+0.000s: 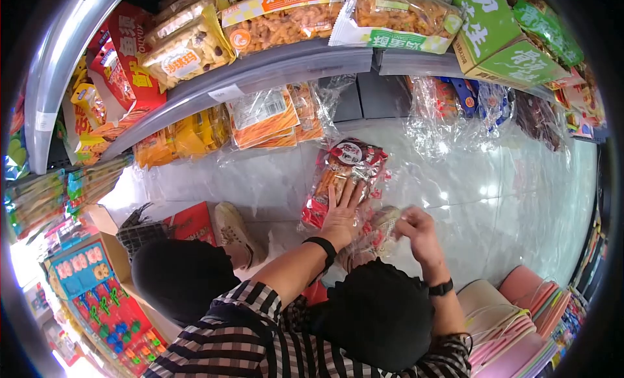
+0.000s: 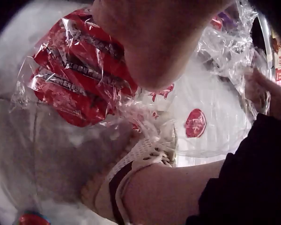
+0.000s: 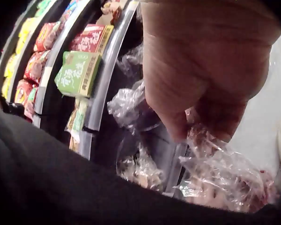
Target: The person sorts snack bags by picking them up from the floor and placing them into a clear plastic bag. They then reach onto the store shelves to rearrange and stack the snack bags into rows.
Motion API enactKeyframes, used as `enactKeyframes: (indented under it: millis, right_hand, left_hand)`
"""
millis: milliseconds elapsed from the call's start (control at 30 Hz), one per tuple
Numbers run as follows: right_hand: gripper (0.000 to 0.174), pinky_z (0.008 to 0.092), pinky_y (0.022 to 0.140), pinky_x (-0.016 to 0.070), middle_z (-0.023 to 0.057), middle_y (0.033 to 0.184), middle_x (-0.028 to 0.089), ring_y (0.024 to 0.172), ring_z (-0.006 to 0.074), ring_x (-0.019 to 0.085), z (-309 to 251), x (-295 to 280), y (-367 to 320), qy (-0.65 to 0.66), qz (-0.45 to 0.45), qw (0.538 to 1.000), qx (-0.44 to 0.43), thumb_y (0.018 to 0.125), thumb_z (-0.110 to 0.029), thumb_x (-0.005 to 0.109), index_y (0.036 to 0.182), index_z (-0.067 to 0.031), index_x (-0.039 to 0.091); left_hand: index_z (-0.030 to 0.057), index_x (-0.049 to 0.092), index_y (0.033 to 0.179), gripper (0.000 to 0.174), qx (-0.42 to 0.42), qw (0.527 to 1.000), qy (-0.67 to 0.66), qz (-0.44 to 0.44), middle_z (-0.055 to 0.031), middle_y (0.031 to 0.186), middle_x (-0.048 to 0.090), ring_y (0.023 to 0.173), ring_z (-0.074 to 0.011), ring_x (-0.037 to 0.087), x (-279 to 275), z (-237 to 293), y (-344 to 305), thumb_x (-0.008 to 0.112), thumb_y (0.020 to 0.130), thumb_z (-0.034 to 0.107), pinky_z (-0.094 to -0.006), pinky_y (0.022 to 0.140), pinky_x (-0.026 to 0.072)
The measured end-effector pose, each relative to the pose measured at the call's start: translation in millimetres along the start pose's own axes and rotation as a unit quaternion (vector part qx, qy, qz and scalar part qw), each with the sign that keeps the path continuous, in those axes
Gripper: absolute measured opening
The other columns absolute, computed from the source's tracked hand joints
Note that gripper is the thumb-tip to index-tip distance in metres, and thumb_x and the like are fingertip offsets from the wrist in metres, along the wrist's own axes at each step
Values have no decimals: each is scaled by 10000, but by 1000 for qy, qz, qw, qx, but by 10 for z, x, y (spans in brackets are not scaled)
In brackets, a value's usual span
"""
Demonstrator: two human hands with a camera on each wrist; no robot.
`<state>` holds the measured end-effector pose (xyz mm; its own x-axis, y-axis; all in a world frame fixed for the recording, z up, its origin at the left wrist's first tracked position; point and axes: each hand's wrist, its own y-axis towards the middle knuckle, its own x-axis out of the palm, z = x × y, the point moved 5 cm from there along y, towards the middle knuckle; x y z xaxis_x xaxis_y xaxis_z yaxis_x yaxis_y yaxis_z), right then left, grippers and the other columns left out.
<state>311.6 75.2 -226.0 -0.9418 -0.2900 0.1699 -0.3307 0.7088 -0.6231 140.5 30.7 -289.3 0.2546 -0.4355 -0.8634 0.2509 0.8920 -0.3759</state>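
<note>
A red snack packet (image 1: 351, 158) with a white round label lies in the middle of the head view, inside a clear plastic bag (image 1: 376, 230). My left hand (image 1: 343, 212) rests on it with fingers extended and spread over its front. More red wrapping with dark printed strips (image 2: 79, 75) shows under the clear film in the left wrist view. To the right of it, my right hand (image 1: 421, 234) has its fingers curled. In the right wrist view that hand pinches crumpled clear plastic (image 3: 215, 168) between thumb and fingers.
A shelf (image 1: 305, 66) of bagged snacks curves across the front, with orange packets (image 1: 266, 121) and clear bags (image 1: 432, 118) below it. Shoes (image 1: 237, 235) stand on the glossy tile floor (image 1: 468, 183). Pink stools (image 1: 500, 313) are at right, a toy display (image 1: 107, 300) at left.
</note>
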Motion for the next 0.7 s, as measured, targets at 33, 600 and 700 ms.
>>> enactKeyframes:
  millis: [33,600,700]
  right_hand:
    - [103,241,596,461,44,801,619,656,99,561,-67,130,109,-23,-52,998,-22,855,-23,606,953,-5,576]
    - [477,298,886,452,89,1139,602,1009,185,574,476,1519,1353,-138,-376,916,-9,902,-208,601,1325,-42,456]
    - [440,297,872,455,92,1079,617,994,180,575,532,1494,1399,-175,-331,927,-4,888,-200,615,1280,-39,494]
  left_hand:
    - [190,403,1404,568,10,999,36,39,-137,1542,169,1430,-353,66,71,18,-6,470,880,397,-659,1082,-11]
    - [99,510,1278,453,109,991,27,75,-114,1230,568,1155,-299,511,-456,-820,-772,572,894,330,-365,1012,388]
    - [56,443,1339,575,-269,933,-238,7,-176,1356,463,1226,-325,462,-277,-1430,-1009,589,885,377,-378,1019,383]
